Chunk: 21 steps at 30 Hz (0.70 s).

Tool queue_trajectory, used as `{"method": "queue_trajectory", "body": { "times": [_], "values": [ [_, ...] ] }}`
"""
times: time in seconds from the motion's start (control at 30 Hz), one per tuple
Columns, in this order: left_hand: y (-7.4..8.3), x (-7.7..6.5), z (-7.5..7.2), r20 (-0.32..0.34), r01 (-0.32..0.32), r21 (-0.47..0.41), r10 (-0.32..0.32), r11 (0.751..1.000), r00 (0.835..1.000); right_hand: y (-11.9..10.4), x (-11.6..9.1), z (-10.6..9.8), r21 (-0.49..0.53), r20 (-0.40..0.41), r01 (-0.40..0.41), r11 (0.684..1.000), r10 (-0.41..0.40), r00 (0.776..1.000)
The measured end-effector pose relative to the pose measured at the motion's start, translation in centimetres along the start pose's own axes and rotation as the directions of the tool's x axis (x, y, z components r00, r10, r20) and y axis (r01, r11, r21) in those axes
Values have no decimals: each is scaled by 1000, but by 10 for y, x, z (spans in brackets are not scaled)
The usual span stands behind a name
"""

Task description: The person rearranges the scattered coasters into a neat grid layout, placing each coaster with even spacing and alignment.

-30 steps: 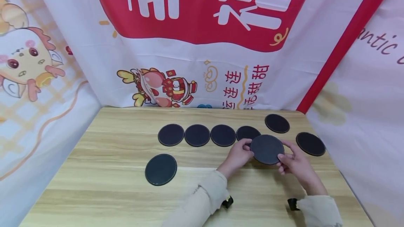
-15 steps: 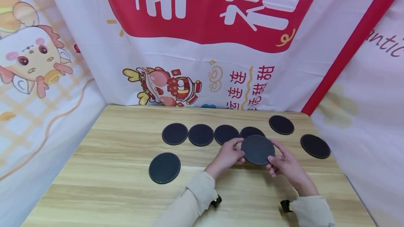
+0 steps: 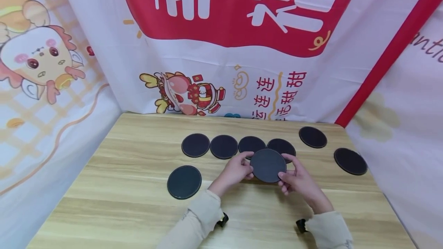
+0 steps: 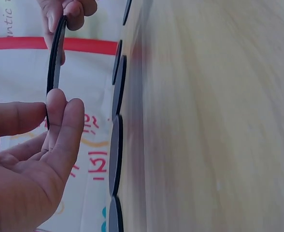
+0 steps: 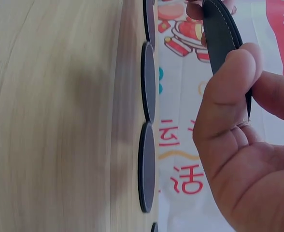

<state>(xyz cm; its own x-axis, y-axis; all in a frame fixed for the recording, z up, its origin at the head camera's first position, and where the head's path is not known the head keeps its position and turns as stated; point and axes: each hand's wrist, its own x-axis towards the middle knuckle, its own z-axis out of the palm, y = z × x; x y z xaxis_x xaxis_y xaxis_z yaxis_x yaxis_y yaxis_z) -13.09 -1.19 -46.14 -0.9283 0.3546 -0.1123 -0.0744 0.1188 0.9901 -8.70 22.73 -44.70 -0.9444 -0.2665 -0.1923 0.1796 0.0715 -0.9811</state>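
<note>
Both left hand [image 3: 236, 170] and right hand [image 3: 302, 182] pinch a round black coaster [image 3: 268, 165] I'd balance evenly, clear of the far coaster row [image 3: 229, 146].

A booth-like nook, building type unclear: patterned cloth [image 3: 204, 55] behind and on either side of a wooden table [image 3: 259, 218].

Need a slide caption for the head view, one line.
Left hand and right hand hold a dark disc above a wooden table, near a row of four similar discs.
</note>
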Motion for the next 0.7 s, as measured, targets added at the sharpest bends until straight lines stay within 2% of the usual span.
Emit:
{"method": "queue_trajectory", "body": {
  "times": [0.2,0.57,0.7],
  "values": [
    [-1,-8,-20,13,-5,56,4,998,1000,0,8,16,-2,5,-12,1000,12,1000],
    [-5,-23,-46,3,12,88,-12,996,1000,1,20,42,-36,44,-7,999,8,999],
    [-8,-29,-57,-1,18,145,-18,989,1000,2,24,54,-62,45,-20,998,22,999]
  ]
}}
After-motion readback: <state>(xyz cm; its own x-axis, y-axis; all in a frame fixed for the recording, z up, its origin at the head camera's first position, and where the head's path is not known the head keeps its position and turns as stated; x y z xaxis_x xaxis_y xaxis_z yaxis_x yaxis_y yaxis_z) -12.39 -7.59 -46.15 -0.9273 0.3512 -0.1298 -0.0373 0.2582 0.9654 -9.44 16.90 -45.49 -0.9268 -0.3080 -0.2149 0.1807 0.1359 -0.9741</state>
